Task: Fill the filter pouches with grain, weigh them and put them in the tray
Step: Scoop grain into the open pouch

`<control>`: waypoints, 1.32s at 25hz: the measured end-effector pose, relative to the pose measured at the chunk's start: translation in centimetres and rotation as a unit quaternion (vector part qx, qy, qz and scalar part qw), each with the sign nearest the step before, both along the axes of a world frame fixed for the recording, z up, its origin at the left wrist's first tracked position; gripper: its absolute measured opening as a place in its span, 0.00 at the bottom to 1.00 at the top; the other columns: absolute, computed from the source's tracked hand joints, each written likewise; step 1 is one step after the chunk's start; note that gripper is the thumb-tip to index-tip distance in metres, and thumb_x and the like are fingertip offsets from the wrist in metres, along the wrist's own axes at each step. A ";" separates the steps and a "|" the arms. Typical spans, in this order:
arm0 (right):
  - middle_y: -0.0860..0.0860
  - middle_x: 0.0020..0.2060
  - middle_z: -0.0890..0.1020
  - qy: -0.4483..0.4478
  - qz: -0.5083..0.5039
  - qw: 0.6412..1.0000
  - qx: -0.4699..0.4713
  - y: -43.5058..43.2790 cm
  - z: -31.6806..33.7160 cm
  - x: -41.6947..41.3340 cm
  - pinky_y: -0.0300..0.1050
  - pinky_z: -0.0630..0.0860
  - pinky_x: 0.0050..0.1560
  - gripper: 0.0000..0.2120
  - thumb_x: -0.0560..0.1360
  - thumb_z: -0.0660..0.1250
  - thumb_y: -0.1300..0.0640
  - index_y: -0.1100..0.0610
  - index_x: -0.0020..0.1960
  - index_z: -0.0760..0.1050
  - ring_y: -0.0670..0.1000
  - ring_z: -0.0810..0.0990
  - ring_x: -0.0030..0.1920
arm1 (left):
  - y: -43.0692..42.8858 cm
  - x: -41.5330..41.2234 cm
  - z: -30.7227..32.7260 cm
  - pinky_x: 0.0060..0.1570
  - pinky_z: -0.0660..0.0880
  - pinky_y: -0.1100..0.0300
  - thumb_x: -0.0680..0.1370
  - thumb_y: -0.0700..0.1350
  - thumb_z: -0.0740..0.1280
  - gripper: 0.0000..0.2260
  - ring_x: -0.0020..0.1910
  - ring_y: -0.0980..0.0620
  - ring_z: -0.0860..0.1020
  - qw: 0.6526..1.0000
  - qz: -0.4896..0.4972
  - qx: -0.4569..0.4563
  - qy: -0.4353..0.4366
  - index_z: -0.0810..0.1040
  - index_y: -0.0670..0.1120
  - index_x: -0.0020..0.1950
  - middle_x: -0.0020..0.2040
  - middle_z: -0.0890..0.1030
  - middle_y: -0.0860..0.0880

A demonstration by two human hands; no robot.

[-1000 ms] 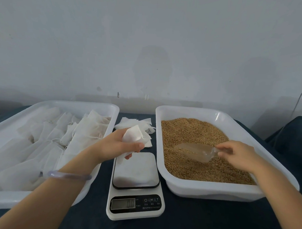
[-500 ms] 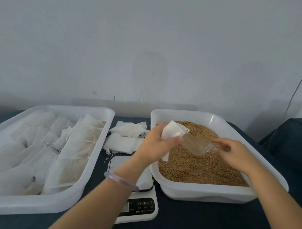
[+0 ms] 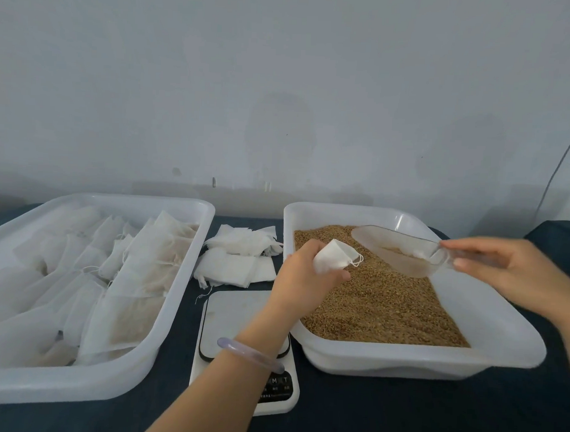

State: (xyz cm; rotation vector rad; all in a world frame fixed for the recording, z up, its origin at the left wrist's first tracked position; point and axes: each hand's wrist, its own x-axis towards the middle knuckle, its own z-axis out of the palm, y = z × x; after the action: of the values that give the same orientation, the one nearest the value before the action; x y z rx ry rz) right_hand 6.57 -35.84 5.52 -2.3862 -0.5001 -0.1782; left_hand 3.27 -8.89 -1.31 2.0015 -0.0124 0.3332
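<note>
My left hand [image 3: 302, 274] grips a white filter pouch [image 3: 335, 256] over the left part of the grain tray [image 3: 401, 357], its drawstring mouth turned to the right. My right hand [image 3: 514, 272] holds the handle of a clear plastic scoop [image 3: 402, 250], lifted above the brown grain [image 3: 377, 300] just right of the pouch, with a little grain in it. A white digital scale [image 3: 238, 321] sits between the trays, partly hidden by my left forearm. The left white tray [image 3: 87, 386] holds several filled pouches [image 3: 129, 275].
A loose pile of empty pouches [image 3: 240, 256] lies on the dark cloth behind the scale. A grey wall rises right behind the trays. A thin cable [image 3: 560, 167] runs down the wall at the far right.
The scoop has lifted out of the grain and drawn back to the right of the pouch. My left hand has carried the pouch from above the scale to over the grain tray.
</note>
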 end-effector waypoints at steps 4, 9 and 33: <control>0.32 0.49 0.80 -0.027 0.017 0.995 -0.093 -0.3 2.8 0.2 0.47 0.69 0.59 0.20 0.71 0.71 0.54 0.26 0.46 0.76 0.36 0.76 0.55 | 0.1 0.0 0.0 0.42 0.79 0.50 0.70 0.52 0.75 0.17 0.41 0.48 0.80 1.000 -0.013 0.000 0.016 0.73 0.51 0.54 0.44 0.79 0.51; 0.38 0.46 0.80 -0.088 0.041 0.979 -0.178 1.4 5.3 0.9 0.49 0.69 0.61 0.20 0.71 0.71 0.57 0.30 0.45 0.74 0.44 0.76 0.53 | -0.1 0.1 -0.2 0.55 0.75 0.47 0.68 0.54 0.74 0.16 0.50 0.48 0.77 0.999 -0.029 0.038 0.025 0.74 0.54 0.52 0.44 0.79 0.54; 0.37 0.49 0.72 -0.203 0.037 0.915 -0.347 5.7 8.2 0.5 0.44 0.39 0.71 0.14 0.74 0.66 0.53 0.35 0.54 0.75 0.42 0.71 0.59 | -0.8 0.2 -0.4 0.45 0.63 0.55 0.69 0.67 0.66 0.21 0.38 0.59 0.67 0.984 -0.001 0.181 0.008 0.65 0.52 0.45 0.35 0.68 0.59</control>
State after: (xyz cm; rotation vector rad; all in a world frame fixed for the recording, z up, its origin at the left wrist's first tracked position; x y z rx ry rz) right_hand 7.06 -30.16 13.69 -3.0257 -0.9781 -0.5469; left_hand 3.51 -9.65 -1.72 2.3634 -0.0698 0.3313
